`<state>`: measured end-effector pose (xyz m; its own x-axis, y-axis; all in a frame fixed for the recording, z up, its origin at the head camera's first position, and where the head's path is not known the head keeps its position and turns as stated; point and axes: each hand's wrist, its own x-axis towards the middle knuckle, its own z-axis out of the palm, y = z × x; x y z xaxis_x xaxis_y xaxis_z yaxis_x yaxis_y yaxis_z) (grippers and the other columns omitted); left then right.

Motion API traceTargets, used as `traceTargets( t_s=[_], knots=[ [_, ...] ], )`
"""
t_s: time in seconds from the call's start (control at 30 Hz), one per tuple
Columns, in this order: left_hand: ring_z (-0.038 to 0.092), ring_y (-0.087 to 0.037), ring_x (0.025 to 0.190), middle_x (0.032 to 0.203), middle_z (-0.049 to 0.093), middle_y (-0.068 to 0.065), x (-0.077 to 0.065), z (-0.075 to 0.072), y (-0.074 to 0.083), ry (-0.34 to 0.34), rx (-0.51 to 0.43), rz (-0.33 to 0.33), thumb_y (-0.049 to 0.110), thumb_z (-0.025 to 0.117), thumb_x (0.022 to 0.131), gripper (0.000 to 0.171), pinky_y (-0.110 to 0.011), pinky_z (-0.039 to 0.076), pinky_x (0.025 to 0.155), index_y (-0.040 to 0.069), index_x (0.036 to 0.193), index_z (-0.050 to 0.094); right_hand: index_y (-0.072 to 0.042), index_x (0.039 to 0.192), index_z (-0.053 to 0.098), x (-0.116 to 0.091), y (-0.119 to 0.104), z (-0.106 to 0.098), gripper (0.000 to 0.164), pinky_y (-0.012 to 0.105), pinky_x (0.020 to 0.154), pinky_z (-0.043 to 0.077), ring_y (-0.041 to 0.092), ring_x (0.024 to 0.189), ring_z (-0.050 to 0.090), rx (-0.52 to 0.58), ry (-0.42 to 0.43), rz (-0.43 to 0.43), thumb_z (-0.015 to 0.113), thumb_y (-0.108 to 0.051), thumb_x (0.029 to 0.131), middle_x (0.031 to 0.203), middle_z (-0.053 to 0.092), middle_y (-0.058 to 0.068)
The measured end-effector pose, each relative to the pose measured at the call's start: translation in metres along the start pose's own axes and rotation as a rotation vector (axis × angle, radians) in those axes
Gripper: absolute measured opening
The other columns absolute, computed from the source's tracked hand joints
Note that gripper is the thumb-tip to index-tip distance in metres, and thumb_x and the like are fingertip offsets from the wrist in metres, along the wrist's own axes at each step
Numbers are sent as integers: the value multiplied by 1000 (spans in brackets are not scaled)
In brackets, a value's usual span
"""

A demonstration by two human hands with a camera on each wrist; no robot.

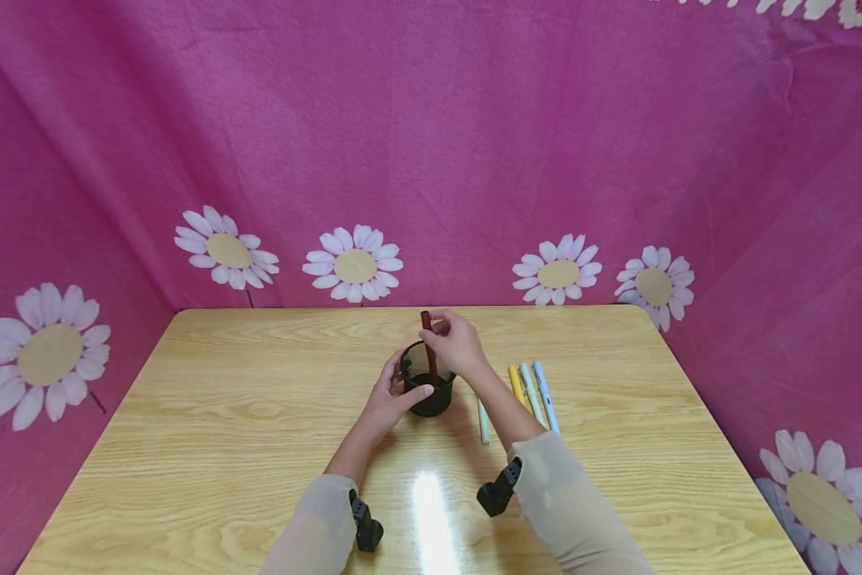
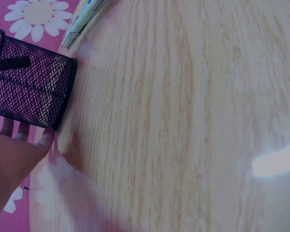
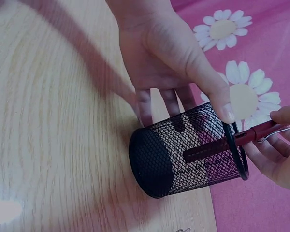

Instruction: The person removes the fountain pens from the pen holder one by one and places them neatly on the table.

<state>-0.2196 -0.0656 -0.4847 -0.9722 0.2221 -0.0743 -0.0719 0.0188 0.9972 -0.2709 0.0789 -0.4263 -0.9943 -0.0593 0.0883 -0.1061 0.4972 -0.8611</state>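
Observation:
A black mesh pen holder (image 1: 431,405) stands upright on the wooden table. My left hand (image 1: 386,409) grips it from the left, the thumb near its rim and the fingers around its side, as the right wrist view also shows. Between the thumb and fingers of my right hand (image 1: 461,345) is a dark red pen (image 3: 255,135) with a metal clip. The pen's lower part reaches inside the pen holder and shows through the mesh (image 3: 203,150). Only part of the left hand (image 2: 14,150) appears in the left wrist view.
Right of the pen holder, by the right forearm, lie a pale green pen (image 1: 483,425), a yellow pen (image 1: 517,386), a light green pen (image 1: 532,391) and a blue pen (image 1: 546,395). A pink curtain (image 1: 445,160) with daisies stands behind the table (image 1: 258,447).

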Motion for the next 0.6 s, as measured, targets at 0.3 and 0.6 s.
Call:
traceTargets(
  t_s=[0.3, 0.6],
  knots=[
    [28, -39, 136, 148, 29, -21, 0, 0, -1, 5, -1, -9, 13, 67, 85, 77, -55, 26, 110, 14, 148, 22, -3, 118, 58, 0, 1, -8, 34, 25, 60, 52, 17, 72, 61, 85, 32, 24, 65, -16, 87, 93, 65, 16],
    [29, -41, 135, 147, 31, -22, 1, 0, -2, 7, -11, 19, 11, 66, 85, 76, -57, 25, 110, 12, 148, 24, 2, 116, 57, 4, -3, -17, 33, 42, 73, 57, 8, 67, 60, 288, 82, 52, 64, -10, 86, 93, 63, 17]
  ],
)
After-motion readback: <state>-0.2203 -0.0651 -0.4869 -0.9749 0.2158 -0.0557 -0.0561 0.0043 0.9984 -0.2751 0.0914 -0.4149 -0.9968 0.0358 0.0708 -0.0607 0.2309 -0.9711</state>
